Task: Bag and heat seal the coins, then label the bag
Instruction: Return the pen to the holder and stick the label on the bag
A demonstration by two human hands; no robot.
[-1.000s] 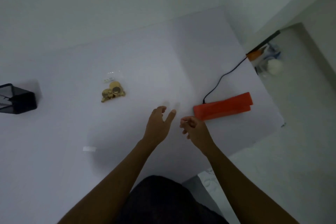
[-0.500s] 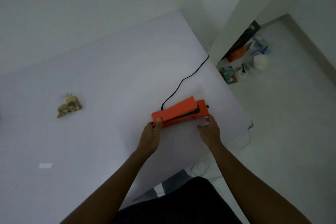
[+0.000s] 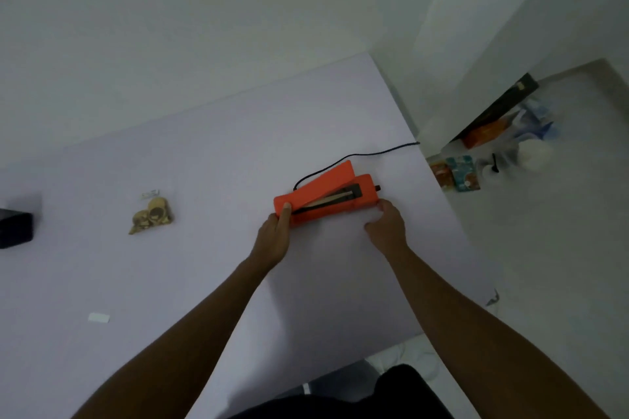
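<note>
Now, nearest to me, both forearms run up from the bottom edge to mid-frame. Left hand (image 3: 274, 235) is wrapped on the left end of the sealer (image 3: 326, 199), thumb pressed on top of the orange casing, fingers closed round it. Right hand (image 3: 386, 226) sits at the sealer's right end with fingertips touching the base; fingers curled, but whether it actually clamps the casing I cannot tell.

What changed: a second ago both hands were free over the table (image 3: 204, 163) and the sealer lay closed to the right. Half a second ago the hands were already on it. Now the lid stands raised, hinged at the left, so the dark sealing strip shows along the base. The sealer also sits closer to frame centre than before. Cord (image 3: 357, 155) trails off toward the table's right edge.

Meaning, my read: the sealer is being readied, sealing not started. Nothing lies in its mouth.

Lower left, a small white label (image 3: 98, 317) lies flat, untouched. Further up and left, the coins (image 3: 151, 216) sit in a clear bag, well apart from the sealer and both hands. Bagging looks done; whether the bag top is closed is too small to tell. Next move probably means fetching that bag.

Far left edge, a dark box (image 3: 15, 230).
</note>
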